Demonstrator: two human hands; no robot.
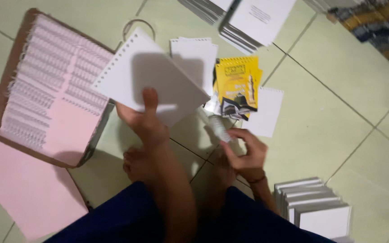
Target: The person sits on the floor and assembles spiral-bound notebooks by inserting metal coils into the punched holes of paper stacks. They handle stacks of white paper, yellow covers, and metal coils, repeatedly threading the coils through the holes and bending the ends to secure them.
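Observation:
My left hand (146, 118) grips a white punched pad of pages (149, 76) by its near edge, thumb on top, holding it tilted above the tiled floor. My right hand (245, 150) pinches a white wire binding coil (219, 128) that points up toward the pad. Just beyond the coil lie yellow printed covers (237, 85) and loose white punched sheets (266, 112). My bare feet (136, 164) rest on the floor under my hands.
A flat cardboard box (5, 96) at the left holds rows of white wire coils on pink paper. A pink sheet (28, 189) lies in front of it. Stacks of white pads stand at the lower right (316, 207) and at the top (248, 22).

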